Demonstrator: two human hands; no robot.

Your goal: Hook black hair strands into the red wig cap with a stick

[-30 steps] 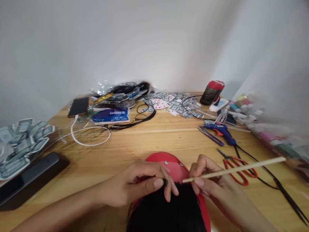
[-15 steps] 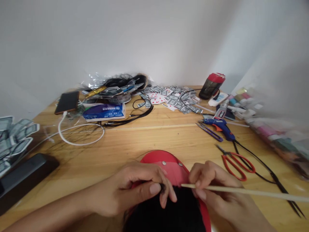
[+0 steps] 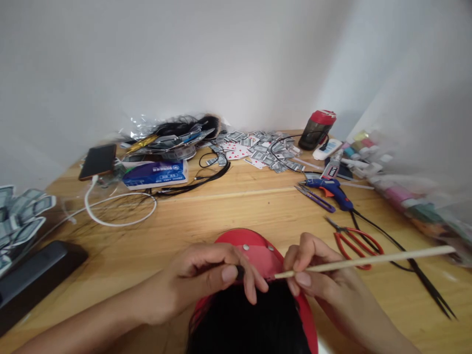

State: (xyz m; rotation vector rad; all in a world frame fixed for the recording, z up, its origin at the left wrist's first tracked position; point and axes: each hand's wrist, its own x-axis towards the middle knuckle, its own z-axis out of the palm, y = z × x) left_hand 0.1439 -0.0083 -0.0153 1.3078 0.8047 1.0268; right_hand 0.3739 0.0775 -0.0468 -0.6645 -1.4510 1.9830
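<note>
A red rounded form (image 3: 228, 237) lies in front of me with two silver studs on its far part. Black hair-like material (image 3: 254, 319) covers its near side. My right hand (image 3: 317, 275) pinches a thin, pale wooden stick (image 3: 368, 261). The stick's tip touches or nearly touches the edge where red meets black. Between the thumb and forefinger of my left hand (image 3: 210, 275) is a small dark piece (image 3: 240, 271), mostly hidden. Its other fingers rest over the red and black border.
Red-handled scissors (image 3: 359, 243), a blue glue gun (image 3: 330, 189), purple snips (image 3: 315, 196) and black tweezers (image 3: 431, 282) lie to the right. Cut playing cards (image 3: 236, 150) are heaped at the back. A phone (image 3: 98, 162) and black bar (image 3: 44, 278) are on the left.
The stick's free end has swung upward, while its tip stays near the red and black edge. The whole view has shifted slightly. Both hands keep their pinches.
</note>
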